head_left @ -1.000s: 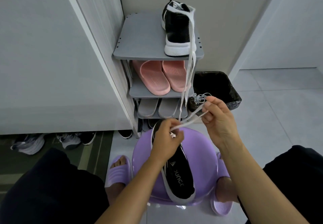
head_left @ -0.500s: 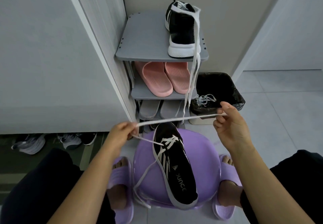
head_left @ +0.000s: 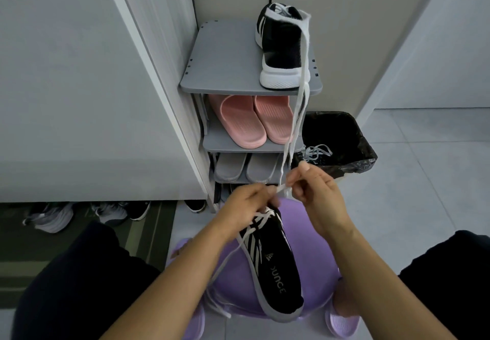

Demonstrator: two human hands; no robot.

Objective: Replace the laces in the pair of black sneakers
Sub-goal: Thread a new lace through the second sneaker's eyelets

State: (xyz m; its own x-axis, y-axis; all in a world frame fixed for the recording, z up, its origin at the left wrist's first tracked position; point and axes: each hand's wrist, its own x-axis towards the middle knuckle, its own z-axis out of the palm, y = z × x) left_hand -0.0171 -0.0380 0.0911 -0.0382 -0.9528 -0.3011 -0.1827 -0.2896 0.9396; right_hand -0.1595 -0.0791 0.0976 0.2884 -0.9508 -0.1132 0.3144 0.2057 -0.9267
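A black sneaker (head_left: 275,270) with white stripes lies on a purple stool (head_left: 313,273) in front of me. A white lace (head_left: 225,262) is threaded through its upper eyelets and trails off the stool's left side. My left hand (head_left: 246,207) and my right hand (head_left: 315,193) meet just above the shoe's tongue, both pinching the lace end (head_left: 282,188) between them. The second black sneaker (head_left: 283,48) stands on top of the grey shoe rack (head_left: 225,69), with another white lace (head_left: 299,101) draped over it and hanging down the rack's front.
Pink slippers (head_left: 246,119) and grey slippers (head_left: 244,167) fill the rack's lower shelves. A black-lined bin (head_left: 344,138) right of the rack holds a loose lace (head_left: 316,152). Several shoes (head_left: 87,213) line the wall at left. My feet in purple slippers (head_left: 342,323) flank the stool.
Half a second ago my hands were spread wide, stretching the lace taut. They have come back together above the shoe, and the lace now hangs slack on the left.
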